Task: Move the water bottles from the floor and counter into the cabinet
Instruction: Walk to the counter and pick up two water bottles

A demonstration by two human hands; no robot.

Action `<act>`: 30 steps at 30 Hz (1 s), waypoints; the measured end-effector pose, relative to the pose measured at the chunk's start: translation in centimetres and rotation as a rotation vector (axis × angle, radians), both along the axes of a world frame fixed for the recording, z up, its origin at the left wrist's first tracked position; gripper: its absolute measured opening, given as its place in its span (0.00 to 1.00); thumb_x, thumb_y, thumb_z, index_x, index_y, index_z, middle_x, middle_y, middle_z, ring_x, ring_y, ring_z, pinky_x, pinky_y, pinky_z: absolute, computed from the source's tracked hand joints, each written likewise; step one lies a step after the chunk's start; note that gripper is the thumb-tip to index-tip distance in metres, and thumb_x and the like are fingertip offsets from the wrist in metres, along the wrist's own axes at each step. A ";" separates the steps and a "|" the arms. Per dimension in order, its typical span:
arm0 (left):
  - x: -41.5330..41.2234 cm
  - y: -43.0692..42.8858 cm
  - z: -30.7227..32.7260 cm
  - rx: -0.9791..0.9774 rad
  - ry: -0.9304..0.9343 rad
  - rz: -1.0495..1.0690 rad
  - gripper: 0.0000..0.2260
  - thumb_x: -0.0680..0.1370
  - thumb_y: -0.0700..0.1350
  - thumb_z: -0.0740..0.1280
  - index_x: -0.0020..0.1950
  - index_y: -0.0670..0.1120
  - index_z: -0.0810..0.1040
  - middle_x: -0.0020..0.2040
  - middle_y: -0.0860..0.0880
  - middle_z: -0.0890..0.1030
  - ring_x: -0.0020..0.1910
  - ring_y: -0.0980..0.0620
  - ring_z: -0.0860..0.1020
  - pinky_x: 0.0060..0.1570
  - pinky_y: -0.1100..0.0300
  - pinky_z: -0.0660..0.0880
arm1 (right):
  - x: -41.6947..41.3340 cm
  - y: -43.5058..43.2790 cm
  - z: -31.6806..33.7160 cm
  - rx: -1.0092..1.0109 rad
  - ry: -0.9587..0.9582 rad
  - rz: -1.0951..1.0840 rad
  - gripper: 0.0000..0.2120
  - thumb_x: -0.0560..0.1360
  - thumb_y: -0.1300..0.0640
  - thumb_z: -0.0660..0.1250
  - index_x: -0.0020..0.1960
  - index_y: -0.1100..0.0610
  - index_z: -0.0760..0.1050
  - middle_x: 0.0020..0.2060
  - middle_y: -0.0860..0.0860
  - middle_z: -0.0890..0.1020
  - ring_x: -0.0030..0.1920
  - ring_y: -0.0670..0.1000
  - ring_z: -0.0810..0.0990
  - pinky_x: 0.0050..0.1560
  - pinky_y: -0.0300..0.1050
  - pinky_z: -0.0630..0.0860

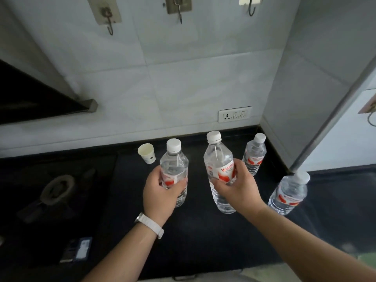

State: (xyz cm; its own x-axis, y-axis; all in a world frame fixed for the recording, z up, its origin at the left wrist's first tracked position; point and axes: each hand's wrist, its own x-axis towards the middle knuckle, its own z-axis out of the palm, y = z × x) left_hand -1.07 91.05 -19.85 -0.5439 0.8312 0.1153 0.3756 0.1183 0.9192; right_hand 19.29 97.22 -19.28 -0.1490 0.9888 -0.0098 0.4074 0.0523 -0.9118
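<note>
my fingers are hiding most of both labels. my left hand (160,190) is wrapping one water bottle (174,169), my right hand (237,187) is gripping another bottle (218,159), both upright over the black counter (203,241).

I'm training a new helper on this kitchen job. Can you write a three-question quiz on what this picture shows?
1. How many water bottles are in view?
2. True or false: the paper cup lies on its side.
3. What does the left hand hold? A) a bottle B) the cup C) nothing

Key:
1. Four: the left-hand bottle, the right-hand bottle gripped by the right hand, the bottle by the wall corner, and the bottle at the right edge, on the black counter.
2. False; it stands upright.
3. A.
</note>
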 end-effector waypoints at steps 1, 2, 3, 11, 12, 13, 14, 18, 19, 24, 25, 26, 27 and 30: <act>0.6 -0.4 0.4 -0.003 0.016 0.027 0.19 0.66 0.50 0.81 0.48 0.66 0.77 0.48 0.59 0.83 0.49 0.61 0.81 0.52 0.53 0.80 | 0.4 0.0 0.3 0.004 0.007 0.027 0.26 0.67 0.49 0.79 0.59 0.48 0.70 0.48 0.43 0.81 0.49 0.43 0.82 0.51 0.44 0.81; 1.3 -0.8 0.8 -0.008 0.035 0.053 0.18 0.66 0.50 0.81 0.48 0.65 0.77 0.48 0.59 0.83 0.48 0.61 0.81 0.51 0.54 0.80 | 0.7 0.1 0.5 0.007 0.010 0.054 0.26 0.67 0.49 0.79 0.60 0.48 0.70 0.49 0.43 0.81 0.49 0.43 0.82 0.51 0.44 0.81; 1.9 -1.2 1.1 -0.011 0.055 0.079 0.18 0.66 0.51 0.81 0.48 0.65 0.77 0.48 0.59 0.82 0.48 0.61 0.81 0.51 0.55 0.80 | 0.9 0.3 0.7 0.004 0.015 0.081 0.27 0.67 0.49 0.79 0.60 0.48 0.70 0.50 0.43 0.81 0.50 0.43 0.81 0.51 0.44 0.81; 5.5 -5.4 2.6 -0.078 0.078 0.327 0.19 0.66 0.51 0.81 0.48 0.64 0.75 0.50 0.59 0.81 0.48 0.62 0.80 0.48 0.64 0.75 | 1.2 0.0 1.3 -0.042 0.043 0.345 0.27 0.67 0.50 0.79 0.59 0.43 0.67 0.52 0.42 0.79 0.51 0.42 0.80 0.53 0.43 0.79; 5.8 -6.2 2.7 -0.084 0.057 0.354 0.19 0.66 0.50 0.81 0.48 0.64 0.75 0.48 0.61 0.82 0.47 0.63 0.81 0.47 0.65 0.75 | 1.1 -0.4 1.2 -0.046 0.048 0.368 0.27 0.67 0.50 0.79 0.59 0.43 0.67 0.52 0.42 0.79 0.51 0.42 0.80 0.53 0.43 0.80; 5.9 -7.1 2.8 -0.089 0.032 0.382 0.19 0.66 0.49 0.81 0.48 0.64 0.76 0.47 0.63 0.82 0.47 0.65 0.81 0.47 0.66 0.75 | 0.8 -0.8 1.1 -0.055 0.057 0.390 0.27 0.67 0.50 0.79 0.60 0.43 0.67 0.52 0.42 0.79 0.51 0.42 0.80 0.54 0.44 0.80; 6.0 -8.1 2.9 -0.093 0.012 0.414 0.20 0.66 0.49 0.81 0.50 0.63 0.76 0.46 0.65 0.83 0.46 0.66 0.81 0.48 0.66 0.76 | 0.5 -1.4 1.0 -0.067 0.066 0.412 0.27 0.67 0.50 0.79 0.60 0.43 0.67 0.52 0.42 0.80 0.51 0.42 0.80 0.54 0.44 0.80; 5.9 -12.2 2.9 -0.086 -0.026 0.526 0.24 0.67 0.48 0.81 0.59 0.58 0.77 0.52 0.60 0.84 0.51 0.61 0.82 0.55 0.58 0.80 | -1.4 -4.1 1.3 -0.119 0.103 0.516 0.28 0.67 0.51 0.79 0.60 0.43 0.68 0.52 0.42 0.80 0.51 0.42 0.81 0.54 0.45 0.80; 5.8 -13.4 2.8 -0.083 -0.035 0.547 0.24 0.67 0.48 0.81 0.59 0.59 0.77 0.53 0.59 0.83 0.52 0.60 0.82 0.56 0.58 0.80 | -1.9 -4.9 1.4 -0.121 0.106 0.544 0.27 0.67 0.52 0.79 0.60 0.42 0.68 0.52 0.42 0.80 0.51 0.41 0.80 0.54 0.43 0.79; 5.4 -19.3 2.9 -0.060 -0.052 0.662 0.24 0.69 0.45 0.80 0.59 0.59 0.76 0.53 0.59 0.83 0.51 0.61 0.82 0.51 0.64 0.80 | -4.1 -9.9 1.7 -0.125 0.105 0.661 0.27 0.67 0.52 0.79 0.59 0.42 0.68 0.52 0.41 0.80 0.51 0.41 0.80 0.52 0.39 0.77; 5.3 -20.6 3.0 -0.049 -0.058 0.684 0.24 0.69 0.45 0.80 0.60 0.56 0.76 0.53 0.60 0.82 0.49 0.63 0.81 0.50 0.66 0.80 | -4.5 -11.1 1.8 -0.123 0.107 0.683 0.27 0.67 0.52 0.79 0.58 0.42 0.68 0.52 0.41 0.80 0.51 0.40 0.80 0.50 0.37 0.77; 5.0 -22.0 3.0 -0.035 -0.065 0.703 0.23 0.69 0.45 0.80 0.61 0.55 0.76 0.52 0.60 0.82 0.49 0.65 0.81 0.48 0.69 0.79 | -5.0 -12.3 1.9 -0.115 0.103 0.702 0.26 0.67 0.52 0.79 0.58 0.42 0.69 0.51 0.41 0.80 0.50 0.39 0.81 0.48 0.34 0.76; 4.8 -23.5 2.9 -0.027 -0.069 0.717 0.23 0.69 0.46 0.80 0.61 0.54 0.77 0.52 0.61 0.82 0.48 0.67 0.80 0.45 0.71 0.79 | -5.6 -13.7 2.0 -0.106 0.098 0.714 0.25 0.67 0.52 0.79 0.57 0.41 0.69 0.51 0.41 0.80 0.49 0.38 0.81 0.46 0.31 0.75; 3.7 -28.8 2.8 -0.011 -0.078 0.746 0.23 0.69 0.48 0.80 0.60 0.55 0.77 0.51 0.61 0.83 0.47 0.66 0.80 0.43 0.70 0.76 | -7.2 -18.6 2.3 -0.079 0.077 0.743 0.23 0.67 0.52 0.78 0.54 0.40 0.68 0.49 0.41 0.80 0.47 0.37 0.81 0.42 0.30 0.76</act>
State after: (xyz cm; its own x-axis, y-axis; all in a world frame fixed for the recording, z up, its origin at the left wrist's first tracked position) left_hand 2.63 62.30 -17.02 -0.9697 0.2396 0.0470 0.1258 0.3253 0.9372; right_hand 12.06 78.60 -16.95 -0.7802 0.6244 -0.0390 0.2251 0.2220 -0.9487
